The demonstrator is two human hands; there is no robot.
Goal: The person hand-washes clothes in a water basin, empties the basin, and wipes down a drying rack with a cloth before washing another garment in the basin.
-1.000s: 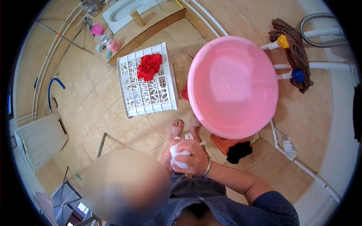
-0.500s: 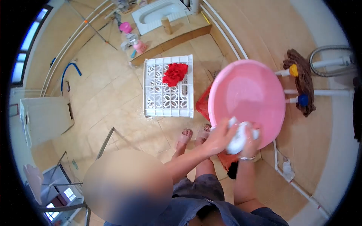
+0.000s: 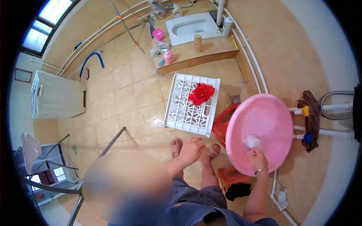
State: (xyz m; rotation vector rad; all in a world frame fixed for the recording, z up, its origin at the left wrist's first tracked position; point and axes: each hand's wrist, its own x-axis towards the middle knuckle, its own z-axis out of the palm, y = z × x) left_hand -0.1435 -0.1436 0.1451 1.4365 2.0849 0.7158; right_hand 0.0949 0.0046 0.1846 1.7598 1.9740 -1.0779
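Note:
My right hand [image 3: 258, 159], with a bracelet at the wrist, is closed on a bunched white cloth [image 3: 252, 141] inside the pink basin [image 3: 273, 126]. The cloth hangs low near the basin's bottom; what kind of garment it is cannot be made out. My left hand [image 3: 192, 150] is away from the basin, over my feet, with its fingers loosely apart and holding nothing. Just beyond it lies an upturned white plastic crate [image 3: 177, 103], on which a crumpled red cloth [image 3: 201, 93] rests.
A red stool [image 3: 223, 124] stands under the basin. Black cloth [image 3: 237, 192] lies near an orange-red stool by my leg. Right of the basin are wall pipes with yellow and blue taps [image 3: 308, 137]. A squat toilet [image 3: 192, 28], a pink pump bottle [image 3: 169, 57] and a white washing machine [image 3: 58, 95] stand farther off.
Both hands were together on the white cloth above the basin's near rim. My left hand has let go and moved left; my right has lowered the cloth into the basin. The view has shifted.

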